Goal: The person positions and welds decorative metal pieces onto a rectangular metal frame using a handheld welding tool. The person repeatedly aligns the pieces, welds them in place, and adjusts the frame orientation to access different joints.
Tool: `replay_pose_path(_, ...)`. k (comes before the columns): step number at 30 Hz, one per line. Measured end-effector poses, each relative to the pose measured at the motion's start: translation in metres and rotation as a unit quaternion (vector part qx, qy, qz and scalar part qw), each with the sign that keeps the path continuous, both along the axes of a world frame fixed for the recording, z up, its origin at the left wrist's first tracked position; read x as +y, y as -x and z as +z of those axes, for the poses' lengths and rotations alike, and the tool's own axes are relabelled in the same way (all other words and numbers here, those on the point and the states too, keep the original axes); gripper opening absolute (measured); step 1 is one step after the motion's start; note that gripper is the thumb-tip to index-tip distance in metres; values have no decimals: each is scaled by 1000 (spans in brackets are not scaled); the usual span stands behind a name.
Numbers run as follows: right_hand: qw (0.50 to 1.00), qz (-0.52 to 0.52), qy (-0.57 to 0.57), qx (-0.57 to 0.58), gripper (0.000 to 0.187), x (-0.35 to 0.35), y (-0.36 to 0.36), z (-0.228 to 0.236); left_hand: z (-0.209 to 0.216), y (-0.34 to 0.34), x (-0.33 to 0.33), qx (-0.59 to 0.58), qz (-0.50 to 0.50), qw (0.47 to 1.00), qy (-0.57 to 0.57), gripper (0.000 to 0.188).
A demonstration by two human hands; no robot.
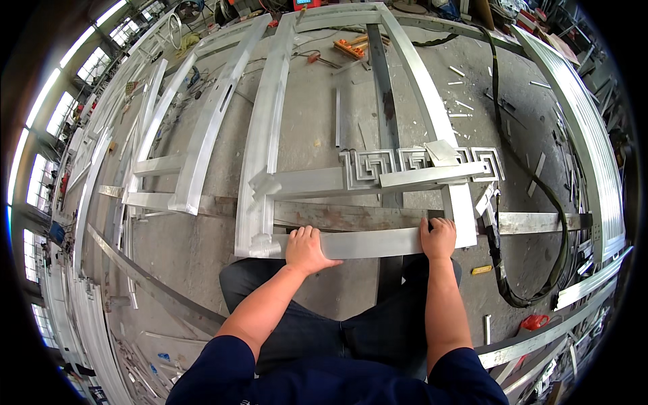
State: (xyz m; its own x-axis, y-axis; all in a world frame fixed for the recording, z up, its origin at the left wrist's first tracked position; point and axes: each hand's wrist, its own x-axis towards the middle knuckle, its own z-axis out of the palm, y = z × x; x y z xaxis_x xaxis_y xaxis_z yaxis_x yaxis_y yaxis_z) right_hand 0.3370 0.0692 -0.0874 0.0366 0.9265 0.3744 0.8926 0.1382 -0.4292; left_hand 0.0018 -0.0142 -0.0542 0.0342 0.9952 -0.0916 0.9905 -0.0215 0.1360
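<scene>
A large silver metal frame [262,135] lies before me, with long side rails running away from me. Across its near end runs a flat silver crossbar [371,244]. My left hand [308,251] is closed over the crossbar near its left end, thumb along the near side. Close to the right rail [462,214], my right hand [439,239] grips the same bar, its fingers over the top. Farther in, a second crossbar [310,181] carries metal fretwork pieces [371,169] in a square spiral pattern. A loose flat bar [432,174] rests slanted against them.
Dark steel beams [337,216] pass beneath the frame. A black hose [557,270] curves over the floor at right. An orange tool [349,48] lies beyond, and a yellow object [481,270] sits near my right knee. More silver frames [202,148] stand at left.
</scene>
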Motion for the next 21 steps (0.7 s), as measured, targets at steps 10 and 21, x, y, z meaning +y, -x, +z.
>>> replay_pose_path(10,996,-90,-10,19,29,5,-16,-9,-3,-19,-5,-39,-11,998,-45,83)
replay_pose_path(21,998,-69,-8,-11,27,4,-15,-5,-9,-17,-4,-37,-29,996,-77,78)
